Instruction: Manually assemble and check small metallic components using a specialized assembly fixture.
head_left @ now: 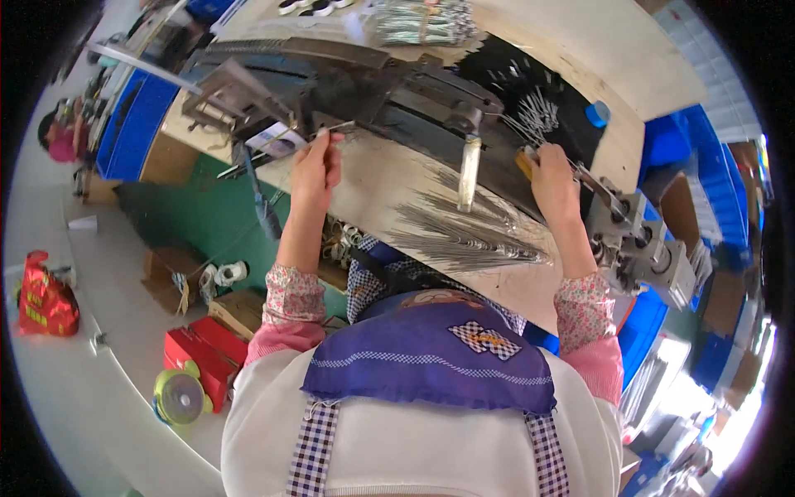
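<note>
My left hand (316, 170) is closed in a pinch beside the metal frame at the left of the machine. A thin pale rod (342, 126) sticks out by its fingertips. My right hand (553, 180) curls around a yellow piece (524, 164) at the machine's right end; its kind is mostly hidden by the fingers. Close to that hand, thin metal rods run toward a pile of short metal pins (538, 114) on a black sheet. Between my hands a metal lever (469, 172) stands out from the dark metal machine bed (397, 103).
Long thin metal wires (472, 236) lie fanned on the wooden table (389, 178). A metal clamp mechanism (642, 240) stands right of my right hand. Beyond the bed are a bundle of wires (426, 23) and a blue cap (597, 114). A red box (203, 356) sits at lower left.
</note>
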Motion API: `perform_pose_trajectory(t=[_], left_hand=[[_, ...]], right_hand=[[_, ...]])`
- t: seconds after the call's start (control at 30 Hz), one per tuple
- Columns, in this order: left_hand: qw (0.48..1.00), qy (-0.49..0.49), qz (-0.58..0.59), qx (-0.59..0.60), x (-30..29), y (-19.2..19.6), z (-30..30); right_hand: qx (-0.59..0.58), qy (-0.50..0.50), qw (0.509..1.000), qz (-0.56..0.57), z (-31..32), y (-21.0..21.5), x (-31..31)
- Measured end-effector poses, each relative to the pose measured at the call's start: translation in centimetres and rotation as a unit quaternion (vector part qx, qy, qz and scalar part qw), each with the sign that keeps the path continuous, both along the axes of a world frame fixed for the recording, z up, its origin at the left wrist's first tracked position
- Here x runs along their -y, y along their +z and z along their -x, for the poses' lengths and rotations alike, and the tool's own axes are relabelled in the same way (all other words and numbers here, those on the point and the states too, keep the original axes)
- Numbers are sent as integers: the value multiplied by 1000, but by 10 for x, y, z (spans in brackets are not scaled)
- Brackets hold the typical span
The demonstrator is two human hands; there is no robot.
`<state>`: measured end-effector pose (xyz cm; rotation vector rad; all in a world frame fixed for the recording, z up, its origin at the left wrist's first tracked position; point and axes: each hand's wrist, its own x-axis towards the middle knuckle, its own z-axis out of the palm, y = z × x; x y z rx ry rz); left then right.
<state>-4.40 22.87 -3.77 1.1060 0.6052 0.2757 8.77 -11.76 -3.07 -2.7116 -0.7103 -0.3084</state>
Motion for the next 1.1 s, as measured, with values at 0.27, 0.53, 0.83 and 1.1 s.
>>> perform_pose_trajectory(t=[0.27,0.53,0.83,1.1], left_hand=[[960,-140,-70,231,137,56,0],[930,-329,164,17,213,65,-69],[936,-306,173,5,221,66,-82],[975,-169,129,63,208,61,-68]], right_hand=[[-208,12,971,-118,83,121,46],[-83,-52,977,-188,62,146,80],[-36,84,967,-236,-4,151,12],[-270,136,948,-100,-30,112,-15]])
